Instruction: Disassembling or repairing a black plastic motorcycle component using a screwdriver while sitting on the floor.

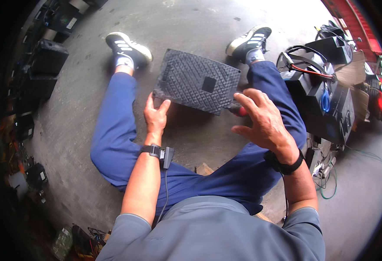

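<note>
A black rectangular box point(195, 78) with a ridged, patterned top and a small smooth dark square sits tilted between my feet. My left hand point(156, 115) grips its near left corner, thumb on the near side. At the near right corner a short black lead with a red end point(240, 112) sticks out. Over that corner is my right hand point(260, 115), its fingers spread and thumb apart, with nothing visible held. The fingertips come close to the box's edge; whether they touch it I cannot tell. The box's underside is hidden.
Black boxes point(330, 104) with cables and blue-handled scissors point(325, 101) stand to the right, near cardboard point(352, 69). More dark boxes point(47, 61) line the left side. Thin green wires point(330, 191) lie on the floor at right. My legs flank the box.
</note>
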{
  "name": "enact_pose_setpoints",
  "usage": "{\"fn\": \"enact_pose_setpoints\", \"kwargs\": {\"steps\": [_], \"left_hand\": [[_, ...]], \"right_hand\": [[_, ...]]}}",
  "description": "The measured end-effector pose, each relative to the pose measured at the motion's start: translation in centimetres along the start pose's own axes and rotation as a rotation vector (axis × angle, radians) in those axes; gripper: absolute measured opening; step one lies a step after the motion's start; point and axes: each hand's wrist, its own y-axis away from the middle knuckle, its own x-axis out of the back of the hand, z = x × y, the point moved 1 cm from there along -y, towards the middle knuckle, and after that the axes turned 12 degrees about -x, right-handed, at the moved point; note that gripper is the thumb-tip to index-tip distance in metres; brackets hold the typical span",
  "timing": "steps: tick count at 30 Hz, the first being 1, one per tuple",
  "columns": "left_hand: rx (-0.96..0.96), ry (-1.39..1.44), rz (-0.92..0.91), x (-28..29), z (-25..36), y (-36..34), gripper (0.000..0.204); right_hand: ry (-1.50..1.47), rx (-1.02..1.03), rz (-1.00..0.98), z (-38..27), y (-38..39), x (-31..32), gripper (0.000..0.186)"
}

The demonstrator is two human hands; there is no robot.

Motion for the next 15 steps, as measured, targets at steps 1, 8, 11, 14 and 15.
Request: {"fn": "enact_pose_setpoints", "kwargs": {"steps": [1, 8, 11, 14, 15], "left_hand": [[-0.039, -0.009, -0.006, 0.0, 0.1, -0.1, 0.055], [0.003, 0.073, -0.033, -0.4, 0.4, -0.1, 0.057], [0.094, 0.068, -0.027, -0.3, 1.1, 0.1, 0.057], [-0.012, 0.046, -0.044, -0.4, 0.4, -0.2, 0.057], [-0.012, 0.046, -0.047, -0.5, 0.2, -0.3, 0.057]], "right_hand": [[0.012, -0.01, 0.004, 0.3, -0.1, 0.1, 0.053], [-0.005, 0.166, 0.173, 0.4, 0.0, -0.4, 0.044], [0.115, -0.116, -0.16, 1.3, 0.0, -0.3, 0.051], [0.026, 0.212, 0.087, 2.3, -0.1, -1.1, 0.053], [-0.021, 0.221, 0.148, 2.2, -0.2, -1.2, 0.054]]}}
